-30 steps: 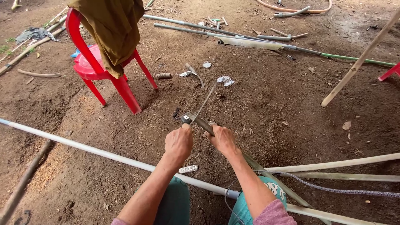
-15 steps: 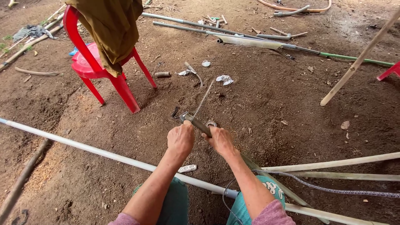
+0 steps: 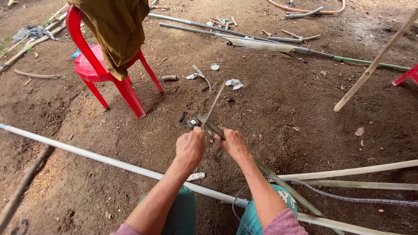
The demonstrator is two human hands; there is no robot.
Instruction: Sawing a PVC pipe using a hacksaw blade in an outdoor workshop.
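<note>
Near the middle of the frame, both hands work on a long grey-brown bar. It runs from the middle down toward the lower right, over the person's knee. The left hand is curled shut at the top end of the bar, right by a small dark metal fitting. The right hand is closed around the bar just beside it. A thin metal strip sticks up from the fitting toward the top of the frame.

The bar looks hard and stiff, and not very heavy, I think. It looks rough, not slippery. The best spot to hold it seems to be near the top end, close to the fitting, with one hand on each side. The thin strip looks bendy and may have a sharp edge (so fingers are safer on the bar).

There are no bowls, boxes or buckets to see. A red plastic chair stands at the upper left with a brown cloth hanging over it. A long white pipe lies across the dirt ground from the left edge toward the lower right.
</note>
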